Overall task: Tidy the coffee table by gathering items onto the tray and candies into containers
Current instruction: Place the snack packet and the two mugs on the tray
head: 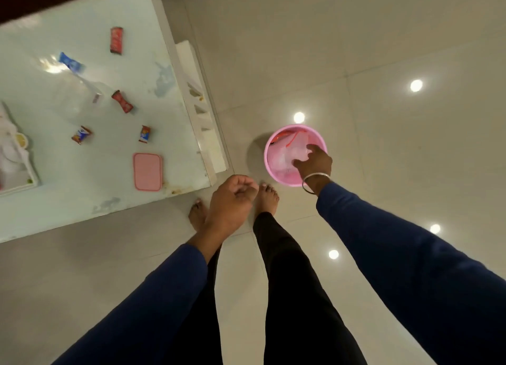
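Observation:
Wrapped candies lie scattered on the pale glass coffee table (63, 200): a red bar (116, 40), a blue one (70, 62), a red twist (122, 105), and two small ones (81, 134) (144, 133). A pink lidded container (147, 171) sits near the table's front corner. A white tray (27, 173) shows at the left edge. My right hand (313, 160) reaches into a pink bin (269, 148) on the floor, fingers spread over clear plastic (297, 148). My left hand (232, 200) hangs above my feet, fingers loosely curled, holding nothing.
A clear plastic wrapper (91, 90) lies mid-table. White shelf compartments (204, 118) run along the table's right side. I stand barefoot on glossy beige floor tiles (383, 49) that reflect ceiling lights. A dark edge borders the table at the top left.

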